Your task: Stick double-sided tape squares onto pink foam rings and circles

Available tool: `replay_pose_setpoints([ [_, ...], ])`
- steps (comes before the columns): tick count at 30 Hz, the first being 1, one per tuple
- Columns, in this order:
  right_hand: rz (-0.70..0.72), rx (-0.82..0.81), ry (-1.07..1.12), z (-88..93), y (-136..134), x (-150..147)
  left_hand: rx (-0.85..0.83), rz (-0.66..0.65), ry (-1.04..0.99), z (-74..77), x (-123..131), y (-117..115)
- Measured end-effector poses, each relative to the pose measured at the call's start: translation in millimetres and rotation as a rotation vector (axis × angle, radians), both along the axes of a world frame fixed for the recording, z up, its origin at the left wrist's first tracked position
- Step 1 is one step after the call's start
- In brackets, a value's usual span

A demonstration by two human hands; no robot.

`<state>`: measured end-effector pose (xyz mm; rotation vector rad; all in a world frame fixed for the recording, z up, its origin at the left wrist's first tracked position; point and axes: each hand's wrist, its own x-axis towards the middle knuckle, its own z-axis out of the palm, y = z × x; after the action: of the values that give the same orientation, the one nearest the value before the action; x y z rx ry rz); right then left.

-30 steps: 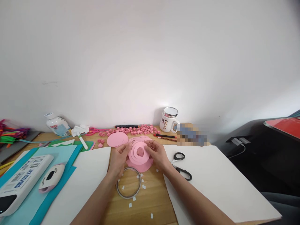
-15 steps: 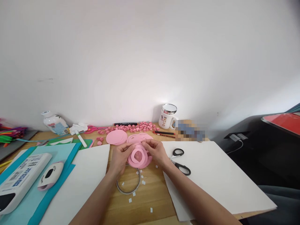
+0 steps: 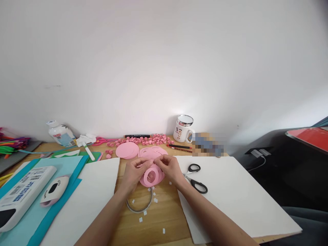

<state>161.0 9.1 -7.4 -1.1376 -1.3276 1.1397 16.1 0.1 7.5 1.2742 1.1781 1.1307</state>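
Observation:
A pink paper spiral (image 3: 150, 177) hangs between my two hands, its coils overlapping around an open centre. My left hand (image 3: 135, 172) pinches its upper left edge between thumb and fingertips. At the upper right edge, my right hand (image 3: 169, 167) closes its thumb and fingers on the same paper. The fingertips of both hands nearly meet. Behind them lie more pink paper spirals (image 3: 153, 150) and a stack of pink paper discs (image 3: 126, 150). Below the hands, a roll of tape (image 3: 139, 210) lies flat on the wooden table, with small white squares scattered beside it.
Black-handled scissors (image 3: 196, 181) rest on white sheets (image 3: 238, 201) at the right. Small pink rolled pieces (image 3: 159, 138), a white mug (image 3: 181, 131) and pencils (image 3: 179, 147) line the back. On the left are teal sheets, a white box (image 3: 28, 194) and a bottle (image 3: 61, 134).
The held spiral has turned and shifted slightly down, and its inner ring looks larger. My left fingertips have moved a little right, closer to my right hand. The view has shifted slightly.

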Motion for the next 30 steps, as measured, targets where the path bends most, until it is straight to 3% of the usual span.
replay_pose_setpoints([
  [5,0.083,-0.056,0.113,4.1,-3,0,0.031,0.052,0.077,-0.9,1,0],
  [14,0.352,-0.282,0.455,11.6,-4,10,0.009,0.082,0.0,1.0,4,-3],
  [24,0.317,-0.31,0.486,5.4,-3,8,0.078,0.046,0.097,5.9,4,-4],
  [30,0.265,-0.308,0.441,4.7,-3,7,0.018,0.039,0.061,7.2,5,-4],
])
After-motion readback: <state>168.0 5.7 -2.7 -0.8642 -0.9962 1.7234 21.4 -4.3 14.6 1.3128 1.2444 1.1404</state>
